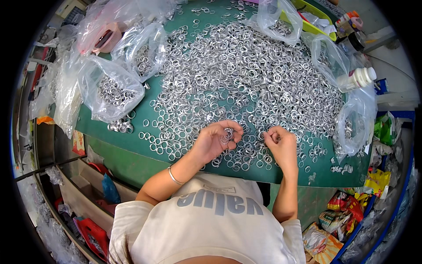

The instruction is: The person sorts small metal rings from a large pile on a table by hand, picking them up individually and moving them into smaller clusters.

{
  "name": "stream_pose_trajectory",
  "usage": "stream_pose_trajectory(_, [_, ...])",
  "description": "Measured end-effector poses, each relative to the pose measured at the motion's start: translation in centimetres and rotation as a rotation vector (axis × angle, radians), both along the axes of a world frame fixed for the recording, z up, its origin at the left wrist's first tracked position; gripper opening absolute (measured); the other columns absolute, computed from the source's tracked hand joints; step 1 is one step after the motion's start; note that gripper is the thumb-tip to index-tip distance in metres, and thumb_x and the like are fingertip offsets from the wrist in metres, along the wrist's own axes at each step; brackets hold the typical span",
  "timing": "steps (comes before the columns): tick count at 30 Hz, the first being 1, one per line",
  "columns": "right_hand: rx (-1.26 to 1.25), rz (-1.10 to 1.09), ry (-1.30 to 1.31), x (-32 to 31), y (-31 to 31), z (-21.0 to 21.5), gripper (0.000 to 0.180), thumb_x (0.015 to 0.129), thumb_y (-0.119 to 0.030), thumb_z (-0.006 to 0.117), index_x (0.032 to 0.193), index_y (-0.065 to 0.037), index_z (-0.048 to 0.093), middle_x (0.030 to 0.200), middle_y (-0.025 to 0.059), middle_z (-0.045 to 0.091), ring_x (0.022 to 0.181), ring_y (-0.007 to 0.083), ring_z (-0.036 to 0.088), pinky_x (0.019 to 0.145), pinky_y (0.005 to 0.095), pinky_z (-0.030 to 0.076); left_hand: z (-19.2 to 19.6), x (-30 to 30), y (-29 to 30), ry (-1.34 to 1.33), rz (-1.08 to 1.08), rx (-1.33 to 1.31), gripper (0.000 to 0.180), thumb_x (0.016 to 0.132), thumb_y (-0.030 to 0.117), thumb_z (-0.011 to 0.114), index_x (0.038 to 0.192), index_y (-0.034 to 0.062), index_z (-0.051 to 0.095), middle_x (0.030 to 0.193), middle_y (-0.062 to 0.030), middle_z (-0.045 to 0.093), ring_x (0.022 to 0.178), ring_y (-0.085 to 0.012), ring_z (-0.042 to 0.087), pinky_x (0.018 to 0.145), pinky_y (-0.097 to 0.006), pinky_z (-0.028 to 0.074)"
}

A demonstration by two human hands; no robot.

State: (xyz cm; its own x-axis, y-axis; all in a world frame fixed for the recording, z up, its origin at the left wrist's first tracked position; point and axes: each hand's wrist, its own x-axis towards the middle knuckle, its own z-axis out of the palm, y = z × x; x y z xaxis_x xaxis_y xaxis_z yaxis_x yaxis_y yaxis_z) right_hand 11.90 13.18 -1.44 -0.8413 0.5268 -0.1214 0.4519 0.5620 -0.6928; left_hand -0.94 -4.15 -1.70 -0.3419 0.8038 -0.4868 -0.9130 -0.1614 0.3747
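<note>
Shiny silver metal rings (pixel 268 66) lie in a broad heap over the green tabletop (pixel 272 177), thinning to single rings along the near edge. My left hand (pixel 210 141) is raised just above the near rings, its fingers curled around a few silver rings (pixel 227 137). To its right, my right hand (pixel 285 144) hovers low over the rings with thumb and index finger pinched together. Whatever sits between those fingertips is too small to make out.
Clear plastic bags of rings stand at the left (pixel 102 70) and right (pixel 361 110). A pink basket (pixel 115 37) is at the far left, a lime-green tray (pixel 329 27) far right. A white bottle (pixel 357 80) lies by the right edge. Drawers (pixel 83 187) stand below left.
</note>
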Motion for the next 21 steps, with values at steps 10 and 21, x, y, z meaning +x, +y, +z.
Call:
stream_pose_trajectory(10, [-1.408,-0.234,0.704,1.5,1.4,-0.1,0.011,0.085,-0.007,0.058,0.092,0.001,0.057,0.07,0.0094,0.058,0.048,0.0072,0.04,0.037,0.0168,0.027,-0.6,1.0,0.7,0.631,-0.19,-0.221,0.019,0.092,0.012,0.052,0.103,-0.0007,0.062,0.069,0.0024,0.049,0.055,-0.0043,0.039,0.046,-0.019,0.03])
stream_pose_trajectory(21, [0.049,-0.025,0.005,1.5,-0.5,-0.8,0.01,0.074,-0.01,0.07,0.081,-0.004,0.065,0.067,0.0072,0.059,0.051,0.0187,0.053,0.049,0.029,0.042,-1.0,0.2,3.6,1.637,-0.276,-0.562,0.02,0.079,0.013,0.066,0.097,0.0077,0.061,0.062,-0.0093,0.056,0.054,-0.0259,0.054,0.049,-0.037,0.042])
